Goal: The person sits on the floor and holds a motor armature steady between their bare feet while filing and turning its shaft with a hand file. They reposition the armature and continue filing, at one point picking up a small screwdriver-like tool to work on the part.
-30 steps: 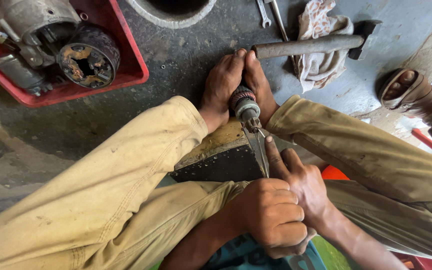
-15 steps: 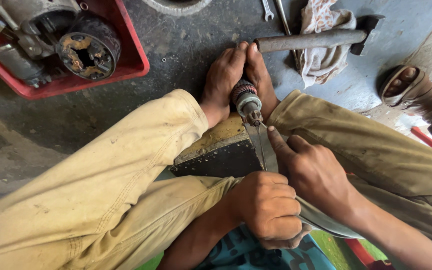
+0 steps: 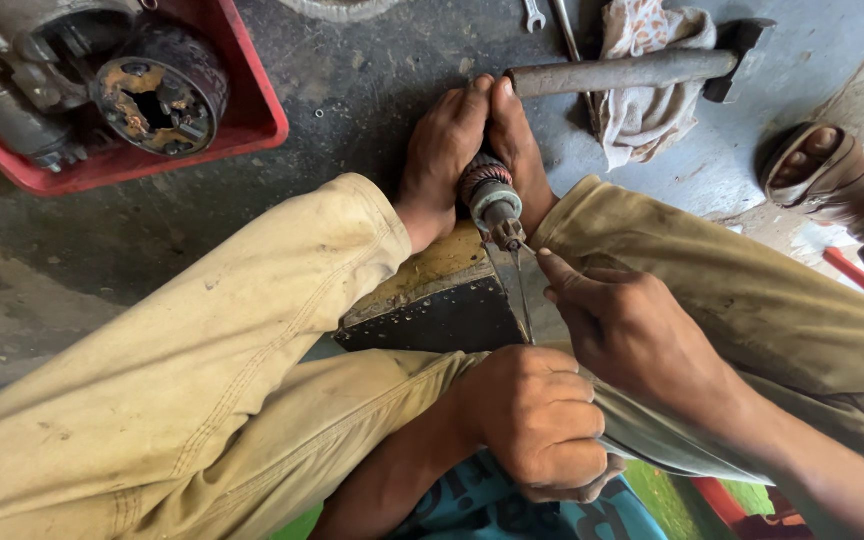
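Far L: red plastic tray [image 3: 252, 120] w/ a rusty round motor housing [image 3: 157, 90]. Centre: small copper-wound armature on a steel shaft [image 3: 492, 200], gripped betw. both bare feet, long axis pointing back at the hands. L hand [image 3: 537, 420] clenched on handle end of thin metal blade [image 3: 517, 300]. R hand [image 3: 632, 330] nearer, forefinger pressed on blade by shaft tip. Far R: long-handled hammer [image 3: 622, 72] on a rag [image 3: 647, 70].
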Tool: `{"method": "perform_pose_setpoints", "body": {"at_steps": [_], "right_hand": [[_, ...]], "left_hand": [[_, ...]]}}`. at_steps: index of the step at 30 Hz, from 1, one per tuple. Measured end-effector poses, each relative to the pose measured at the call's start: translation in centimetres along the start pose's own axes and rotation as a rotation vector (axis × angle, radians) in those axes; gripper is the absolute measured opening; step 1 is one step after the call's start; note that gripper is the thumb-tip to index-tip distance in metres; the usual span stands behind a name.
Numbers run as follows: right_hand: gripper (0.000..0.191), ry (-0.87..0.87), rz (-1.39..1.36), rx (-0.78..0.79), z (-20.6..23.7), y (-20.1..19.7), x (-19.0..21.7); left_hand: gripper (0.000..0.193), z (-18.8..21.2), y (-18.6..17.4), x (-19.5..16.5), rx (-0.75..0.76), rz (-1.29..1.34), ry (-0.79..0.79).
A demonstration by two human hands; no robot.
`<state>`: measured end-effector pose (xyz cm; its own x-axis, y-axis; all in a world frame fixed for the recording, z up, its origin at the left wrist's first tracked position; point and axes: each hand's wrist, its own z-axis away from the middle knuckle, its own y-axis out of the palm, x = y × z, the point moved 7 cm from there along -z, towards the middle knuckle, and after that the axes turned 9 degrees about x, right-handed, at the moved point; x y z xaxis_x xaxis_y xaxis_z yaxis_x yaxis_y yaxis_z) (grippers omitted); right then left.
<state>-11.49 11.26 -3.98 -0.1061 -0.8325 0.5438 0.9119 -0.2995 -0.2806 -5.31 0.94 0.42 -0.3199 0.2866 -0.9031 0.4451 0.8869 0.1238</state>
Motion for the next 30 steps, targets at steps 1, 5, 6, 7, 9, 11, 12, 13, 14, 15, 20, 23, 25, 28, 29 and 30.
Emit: {"method": "perform_pose_setpoints", "body": {"at_steps": [1, 5, 6, 7, 9, 11, 12, 13, 14, 15, 20, 23, 25, 28, 29, 30], "right_hand": [[0.042, -0.02, -0.012, -0.004, -0.1, -0.1, 0.1], [0.034, 0.025, 0.006, 0.123, -0.6, -0.5, -0.6], [0.03, -0.021, 0.011, 0.125, -0.8, -0.8, -0.3], [0.026, -0.066, 0.017, 0.128, -0.9, -1.0, -0.1], [0.017, 0.02, 0.013, 0.186, -1.2, -1.0, -0.7], [0.014, 0.019, 0.008, 0.191, -1.3, -1.3, -0.8], [0.014, -0.025, 0.003, 0.171, -1.4, -1.5, -0.5], [0.015, -0.069, -0.005, 0.15, -1.4, -1.6, -0.2], [0.015, -0.043, -0.013, 0.157, -1.5, -1.6, -0.4], [0.015, -0.014, -0.022, 0.163, -1.5, -1.6, -0.6], [0.016, 0.177, -0.031, 0.268, -1.7, -1.2, -2.0], [0.022, 0.196, -0.023, 0.296, -1.8, -1.3, -2.3], [0.022, 0.126, -0.032, 0.28, -2.0, -1.4, -2.1], [0.024, -0.067, 0.016, 0.204, -1.8, -1.8, -1.0], [0.022, -0.054, 0.079, 0.225, -1.8, -1.6, -1.2], [0.02, -0.039, 0.143, 0.241, -1.7, -1.4, -1.4]], "left_hand": [[0.038, 0.0, 0.0, 0.0, 0.006, 0.0, -0.002], [0.04, 0.0, 0.0, 0.0, 0.009, 0.0, 0.0], [0.04, 0.0, 0.0, 0.0, 0.003, 0.0, 0.0], [0.04, 0.0, -0.1, 0.0, -0.003, 0.001, 0.0], [0.041, 0.0, -0.1, 0.0, -0.007, 0.007, -0.006], [0.041, 0.0, -0.1, 0.1, -0.002, 0.002, -0.019], [0.041, 0.0, -0.1, 0.1, -0.003, 0.001, -0.01], [0.041, 0.0, -0.1, 0.1, -0.004, 0.0, -0.002], [0.041, 0.0, -0.1, 0.0, -0.003, 0.0, 0.006], [0.041, 0.0, -0.1, 0.0, 0.0, -0.004, 0.006], [0.041, -0.2, 0.2, 0.1, 0.012, -0.002, -0.001], [0.041, -0.3, 0.3, 0.0, 0.02, -0.013, 0.005], [0.042, -0.4, 0.5, 0.1, 0.026, -0.028, -0.006], [0.04, -0.4, 0.6, 0.2, 0.028, -0.048, -0.026], [0.039, -0.5, 0.7, 0.2, 0.029, -0.055, -0.029], [0.039, -0.5, 0.7, 0.2, 0.034, -0.057, -0.025]]}}
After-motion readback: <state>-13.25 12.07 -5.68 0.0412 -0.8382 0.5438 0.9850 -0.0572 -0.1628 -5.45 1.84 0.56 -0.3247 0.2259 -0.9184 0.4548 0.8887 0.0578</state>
